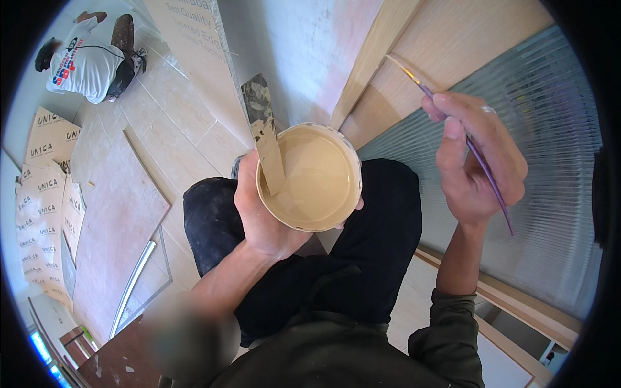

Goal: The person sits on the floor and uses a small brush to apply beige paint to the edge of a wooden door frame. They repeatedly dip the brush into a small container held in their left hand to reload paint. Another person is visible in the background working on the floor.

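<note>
My left hand [264, 218] cups a round paint tub [356, 162] from below and the side, above my knees. Beige paint [318, 177] fills part of it. A flat stirring stick [264, 140], coated in beige at its lower end and dark and flaking at the top, leans in the tub against the left rim. Between thumb and fingers of my right hand [478, 160] is a thin artist's paintbrush [487, 174] with a purple handle. Its bristle tip lies at the edge of a light wood frame [368, 63], touching or very close to it.
Ribbed glass [524, 145] in a wood-toned panel stands at the right. A printed plasterboard edge [194, 58] rises ahead. At the far left, a person [89, 58] crouches on the tiled floor [160, 97]. Cardboard [43, 208], a large board [111, 208] and a metal strip [131, 286] lie left.
</note>
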Available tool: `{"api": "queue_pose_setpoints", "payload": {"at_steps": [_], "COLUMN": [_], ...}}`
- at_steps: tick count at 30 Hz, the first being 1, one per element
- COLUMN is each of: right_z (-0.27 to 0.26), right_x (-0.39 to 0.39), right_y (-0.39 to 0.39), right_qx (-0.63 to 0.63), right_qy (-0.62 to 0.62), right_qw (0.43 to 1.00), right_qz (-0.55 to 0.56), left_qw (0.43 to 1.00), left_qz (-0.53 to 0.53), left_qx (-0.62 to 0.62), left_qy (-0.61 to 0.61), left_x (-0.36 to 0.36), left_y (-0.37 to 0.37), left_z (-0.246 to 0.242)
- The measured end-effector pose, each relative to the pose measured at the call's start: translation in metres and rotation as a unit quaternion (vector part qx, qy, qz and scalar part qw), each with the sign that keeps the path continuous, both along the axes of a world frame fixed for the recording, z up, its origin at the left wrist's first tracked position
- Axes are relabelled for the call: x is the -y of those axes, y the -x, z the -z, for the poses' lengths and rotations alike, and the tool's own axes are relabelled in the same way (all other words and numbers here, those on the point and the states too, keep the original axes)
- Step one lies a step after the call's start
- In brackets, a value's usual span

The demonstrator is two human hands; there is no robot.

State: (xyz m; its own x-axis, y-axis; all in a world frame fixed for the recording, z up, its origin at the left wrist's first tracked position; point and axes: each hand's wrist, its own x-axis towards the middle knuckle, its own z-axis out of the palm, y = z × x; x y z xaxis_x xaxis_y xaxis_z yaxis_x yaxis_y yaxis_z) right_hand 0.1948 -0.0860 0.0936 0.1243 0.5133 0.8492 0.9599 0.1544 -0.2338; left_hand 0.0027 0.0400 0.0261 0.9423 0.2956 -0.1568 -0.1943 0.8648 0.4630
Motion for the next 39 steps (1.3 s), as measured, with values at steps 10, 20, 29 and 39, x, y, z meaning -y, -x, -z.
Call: {"api": "queue_pose_setpoints", "payload": {"at_steps": [10, 20, 29, 39], "right_z": [-0.0022, -0.0006, 0.0009, 0.0017], "right_x": [0.0048, 0.0059, 0.0022, 0.0021], "right_y": [0.0003, 0.0000, 0.0011, -0.0026], "right_qx": [0.000, -0.005, -0.007, 0.017], "right_qy": [0.026, 0.003, -0.001, -0.015], "right_qw": [1.000, 1.000, 1.000, 1.000], "right_qz": [-0.016, -0.028, -0.011, -0.021], "left_qw": [1.000, 0.999, 0.999, 1.000], "left_qz": [0.003, 0.006, -0.002, -0.001], "left_qx": [0.016, 0.035, 0.047, 0.019], "left_qy": [-0.006, 0.009, 0.017, 0.017], "left_x": [0.0000, -0.0001, 0.0012, 0.0041], "left_y": [0.0009, -0.0001, -0.0029, -0.0017], "left_z": [0.0001, 0.0040, 0.0032, 0.0023]}}
